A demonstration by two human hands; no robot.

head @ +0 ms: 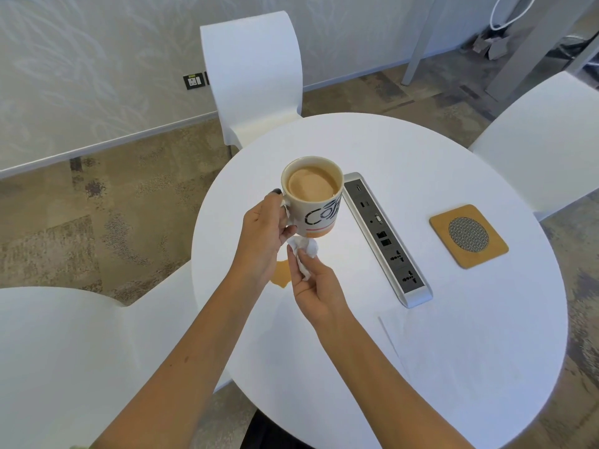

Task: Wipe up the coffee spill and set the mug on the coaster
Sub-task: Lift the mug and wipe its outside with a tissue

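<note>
Two hands: both busy over the round white table.
Mug: the mug, full of milky coffee, is lifted above the table, left of the socket strip.
Left hand: the left hand grips the mug by its handle, thumb on top, forearm reaching in from lower left.
Right hand: the right hand pinches a crumpled white tissue, pressed to the bottom of the mug.
Spill: the spill lies on the table under both hands, partly hidden by the left wrist.
Coaster: the coaster sits well apart, right of the strip.
</note>
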